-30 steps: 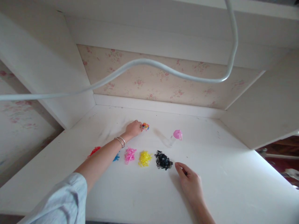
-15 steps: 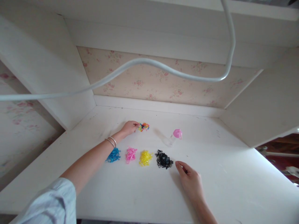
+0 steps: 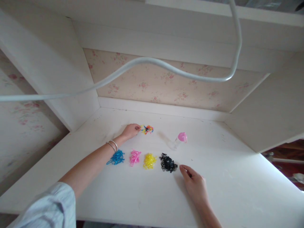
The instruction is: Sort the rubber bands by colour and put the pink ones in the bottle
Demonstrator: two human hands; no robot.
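Left hand backed off a bit; mixed pile and blue pile now exposed.
Left hand (image 3: 131,130) has shifted left to the edge of the mixed-colour band pile (image 3: 147,129), far side of table (image 3: 152,196); fingertips drawn together, can't tell how tightly or if holding a band. Blue pile (image 3: 116,157) clear of the forearm. Right hand (image 3: 195,185) unmoved, loosely curled just beside black pile (image 3: 168,163); contents unclear. Work centres on the mixed pile, I'd judge.
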